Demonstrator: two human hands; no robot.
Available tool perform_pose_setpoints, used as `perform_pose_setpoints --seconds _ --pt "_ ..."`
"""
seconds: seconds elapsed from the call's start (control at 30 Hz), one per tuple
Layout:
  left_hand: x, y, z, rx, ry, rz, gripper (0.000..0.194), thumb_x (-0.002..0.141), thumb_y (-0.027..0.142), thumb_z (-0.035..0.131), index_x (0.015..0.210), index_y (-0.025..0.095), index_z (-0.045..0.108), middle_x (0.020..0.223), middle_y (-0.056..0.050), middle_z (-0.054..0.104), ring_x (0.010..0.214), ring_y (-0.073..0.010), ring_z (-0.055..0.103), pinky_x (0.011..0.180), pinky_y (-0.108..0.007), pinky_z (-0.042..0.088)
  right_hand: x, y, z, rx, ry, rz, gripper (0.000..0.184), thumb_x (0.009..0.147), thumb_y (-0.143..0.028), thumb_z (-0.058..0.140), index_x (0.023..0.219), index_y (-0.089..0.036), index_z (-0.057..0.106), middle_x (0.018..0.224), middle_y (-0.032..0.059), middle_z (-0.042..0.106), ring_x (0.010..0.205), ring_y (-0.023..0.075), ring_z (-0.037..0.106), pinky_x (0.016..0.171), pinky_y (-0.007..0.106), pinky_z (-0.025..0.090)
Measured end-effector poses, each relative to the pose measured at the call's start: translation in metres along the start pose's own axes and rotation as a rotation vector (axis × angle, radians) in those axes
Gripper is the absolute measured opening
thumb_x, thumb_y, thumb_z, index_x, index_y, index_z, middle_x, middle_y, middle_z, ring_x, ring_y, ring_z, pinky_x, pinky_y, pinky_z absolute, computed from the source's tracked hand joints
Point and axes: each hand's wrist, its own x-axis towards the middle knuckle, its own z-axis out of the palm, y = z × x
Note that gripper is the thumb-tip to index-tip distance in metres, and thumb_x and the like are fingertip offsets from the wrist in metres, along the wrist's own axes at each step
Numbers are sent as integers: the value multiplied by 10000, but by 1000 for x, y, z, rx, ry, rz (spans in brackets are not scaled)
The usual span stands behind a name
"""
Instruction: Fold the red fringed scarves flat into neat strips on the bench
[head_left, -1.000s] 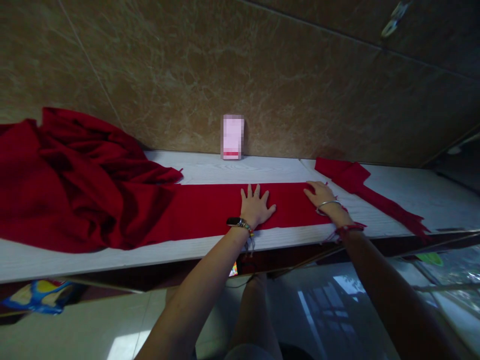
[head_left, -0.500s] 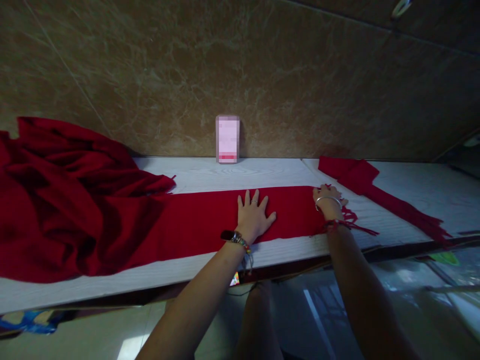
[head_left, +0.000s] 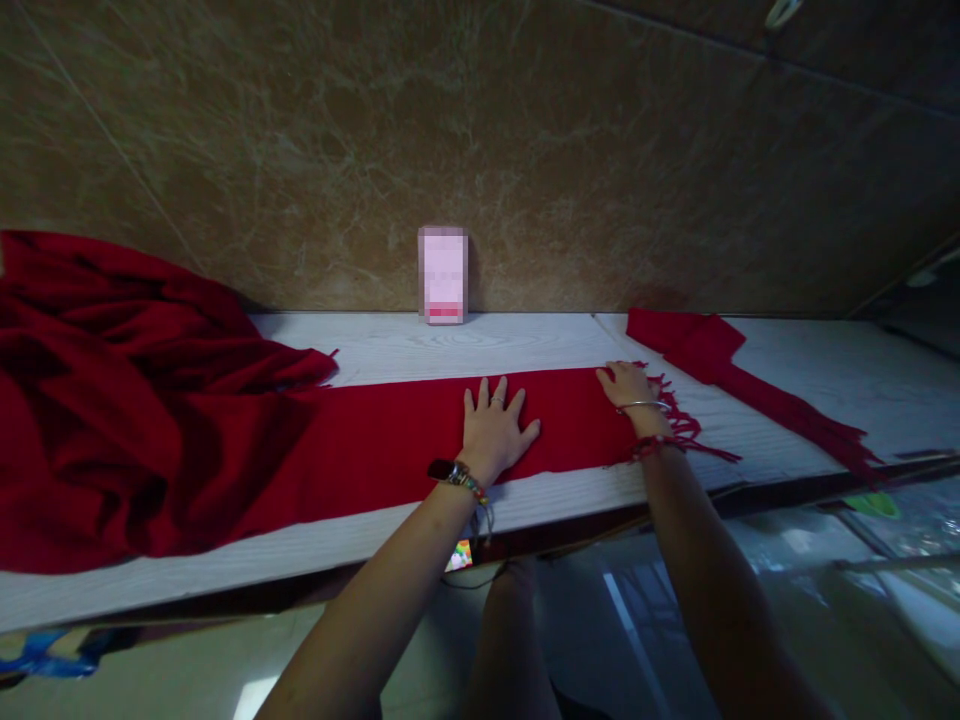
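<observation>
A long red scarf with a fringed right end lies flat along the white wood-grain table; its left part is a large rumpled heap. My left hand rests palm down on the flat stretch, fingers spread. Close to the fringe, my right hand lies on the same cloth, fingers stretched out and thumb to the left. Neither hand grips the fabric. Apart from it, a second red fringed scarf, narrow and folded over at its far end, lies at the right.
A phone-like pink object, its face blurred, leans against the brown marbled wall behind the table. Below the front edge are a small lit screen, a blue plastic wrapper at lower left and a green item at right.
My right hand has shifted left from the fringe onto the cloth, and its curled fingers have straightened. My left hand stays on the scarf. The whole view has shifted slightly.
</observation>
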Motion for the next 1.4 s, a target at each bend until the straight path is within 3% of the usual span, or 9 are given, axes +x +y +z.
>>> perform_pose_setpoints --seconds 0.17,0.33,0.47,0.6,0.7,0.93,1.07,1.27,1.4 --pt "-1 -1 0 8 -6 -2 615 887 565 276 1402 241 362 1503 -73 275 1382 -346 174 1090 -557 178 -7 9 -10 101 193 167 456 871 -348 371 1224 -123 551 1327 221 479 1249 369 390 944 675 289" --pt "-1 -1 -2 24 2 -2 607 885 570 272 1401 262 360 1498 -59 291 1382 -341 178 1087 -557 186 -16 12 -26 237 365 11 420 824 -236 366 1123 -61 602 1127 220 611 1104 306 523 950 492 397" --pt "0 0 -2 28 -15 -1 611 886 571 262 1406 262 348 1504 -55 277 1384 -340 172 1089 -556 183 -26 23 -39 144 261 -96 368 801 -178 362 987 -121 674 953 147 685 928 259 609 882 400 455" --pt "0 0 -2 30 -14 0 614 888 568 260 1408 253 350 1510 -63 259 1386 -344 162 1091 -558 174 -29 29 -41 45 -3 -252 400 766 -98 400 1057 -152 668 1036 104 690 974 218 618 897 327 459" --pt "0 -1 -3 26 -19 0 618 887 567 265 1406 245 354 1509 -70 258 1386 -345 160 1089 -560 174 -28 36 -37 -85 -110 -251 453 728 -34 413 1103 -119 653 1100 135 667 1019 222 609 927 329 444" --pt "0 -1 -3 14 -10 11 622 886 568 268 1405 236 358 1507 -81 263 1384 -350 165 1089 -561 174 -23 75 -55 -155 -63 -116 491 705 -15 426 1150 -66 628 1129 179 650 1068 273 594 936 363 447" --pt "0 -1 -4 16 -22 7 620 886 571 266 1410 249 345 1509 -70 259 1386 -346 160 1089 -561 176 -33 78 -68 -93 34 -131 455 752 -63 407 1150 -79 627 1159 155 641 1079 261 586 974 376 426" --pt "-2 0 -5 23 -10 10 595 900 539 278 1404 232 360 1502 -88 272 1384 -343 171 1090 -547 185 -51 62 -48 50 -137 -403 408 748 -73 427 1076 -153 658 1129 98 667 1061 217 602 964 380 445" --pt "-3 0 -5 27 4 3 578 904 529 282 1400 245 366 1499 -74 285 1386 -330 176 1098 -534 179 -47 76 -47 -21 -135 -276 398 705 -57 465 1025 -169 674 1087 106 683 1041 251 612 939 416 460"
